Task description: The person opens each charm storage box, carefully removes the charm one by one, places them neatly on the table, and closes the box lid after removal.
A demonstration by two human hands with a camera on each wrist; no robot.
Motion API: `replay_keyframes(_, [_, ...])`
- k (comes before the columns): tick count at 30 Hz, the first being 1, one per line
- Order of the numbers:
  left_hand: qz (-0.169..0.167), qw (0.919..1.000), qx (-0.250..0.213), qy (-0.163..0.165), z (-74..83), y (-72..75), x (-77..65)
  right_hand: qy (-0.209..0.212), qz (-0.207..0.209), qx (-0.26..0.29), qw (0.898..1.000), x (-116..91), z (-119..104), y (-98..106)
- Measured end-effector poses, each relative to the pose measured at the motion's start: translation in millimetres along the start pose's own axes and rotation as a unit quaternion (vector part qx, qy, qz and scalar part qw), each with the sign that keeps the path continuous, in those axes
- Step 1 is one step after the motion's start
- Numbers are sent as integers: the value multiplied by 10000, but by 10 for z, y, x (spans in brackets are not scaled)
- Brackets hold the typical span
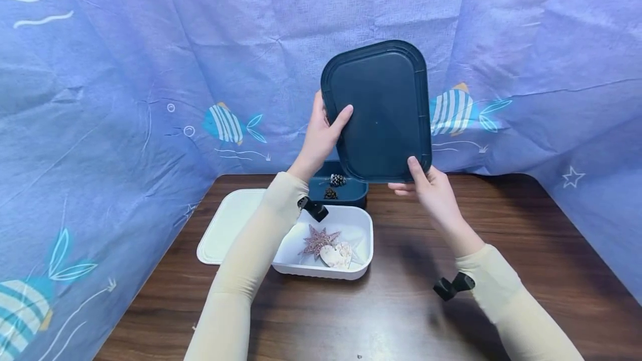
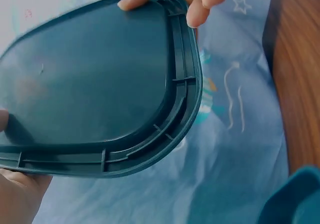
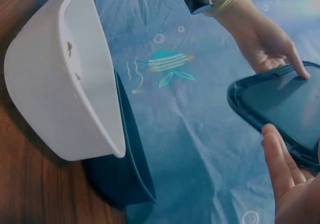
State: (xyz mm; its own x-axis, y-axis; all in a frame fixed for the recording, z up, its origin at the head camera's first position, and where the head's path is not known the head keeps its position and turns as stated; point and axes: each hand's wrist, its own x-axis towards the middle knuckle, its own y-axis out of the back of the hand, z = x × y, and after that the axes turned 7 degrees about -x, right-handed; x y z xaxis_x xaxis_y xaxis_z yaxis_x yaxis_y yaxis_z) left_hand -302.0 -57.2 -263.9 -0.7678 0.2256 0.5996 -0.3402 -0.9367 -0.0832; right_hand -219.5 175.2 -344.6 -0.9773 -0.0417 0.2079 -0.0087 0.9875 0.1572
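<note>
A dark blue-green plastic lid [image 1: 381, 116], rectangular with rounded corners and a ribbed rim, is held up above the back of the table. My left hand [image 1: 321, 135] grips its left edge, thumb across the flat face, the other fingers mostly hidden behind. At the lower right corner my right hand [image 1: 438, 196] pinches the rim, its thumb on the face. The left wrist view shows the rim's ribs facing the camera. Below the lid, the matching dark blue box [image 1: 351, 196], partly covered in the head view, contains a pinecone [image 1: 337, 180] and another small brown piece [image 1: 330, 193].
In front of the blue box stands a white box [image 1: 321, 272] with a glittery pinkish star [image 1: 319, 242] and a pale heart-shaped piece [image 1: 331, 256] inside. A white lid [image 1: 233, 222] lies left of it on the wooden table [image 1: 451, 327]. A blue fish-print curtain [image 1: 301, 71] surrounds the table.
</note>
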Motion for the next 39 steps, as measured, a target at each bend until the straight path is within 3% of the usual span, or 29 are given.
replay_keyframes(2, [97,9997,-24,205,-42,-27,8,16,100,-77,9999,-6,4,23])
replay_keyframes(6, [267,9975,22,652,-140,-63,14,76,447,-895,9950,-22,34,73])
replay_keyframes(9, [256,9948,103,983,-217,-98,9,128,649,-1175,9909,-29,76,99])
replay_keyframes(14, [191,9899,226,1388,-352,-179,4,215,768,-570,9952,-28,140,131])
replay_keyframes(18, [232,9838,424,1727,-443,-260,-27,19,820,-192,9964,-33,158,171])
replay_keyframes(21, [134,9760,862,1993,-522,-328,-62,-218,812,-43,9965,-36,160,221])
replay_keyframes(25, [-79,9658,1426,2165,-615,-399,-118,-407,883,-382,9945,-15,188,291])
replay_keyframes(30, [-207,9480,1739,2659,-691,-437,-205,-701,1172,-626,9886,42,289,385])
replay_keyframes(34, [-507,9327,1815,3075,-723,-471,-310,-1049,1308,-82,9858,70,397,458])
replay_keyframes(37, [-692,9227,1982,3232,-751,-531,-401,-1223,1408,488,9812,69,481,513])
replay_keyframes(39, [-751,9167,2132,3295,-758,-595,-461,-1258,1453,542,9799,59,536,556])
